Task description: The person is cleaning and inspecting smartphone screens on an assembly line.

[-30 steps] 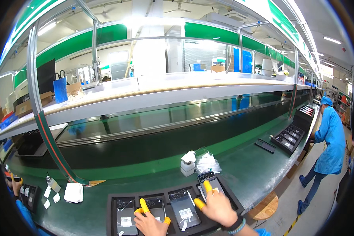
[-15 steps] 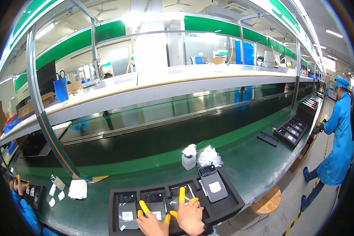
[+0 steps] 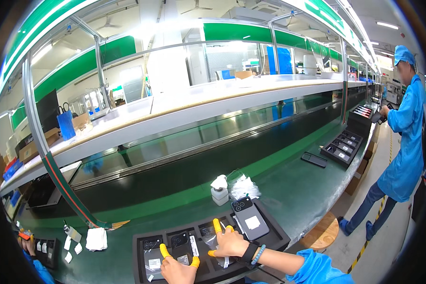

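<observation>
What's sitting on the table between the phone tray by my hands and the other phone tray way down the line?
In the head view, between the near black tray and the far tray lie a small white bottle, a crumpled clear bag and one loose dark phone.
</observation>
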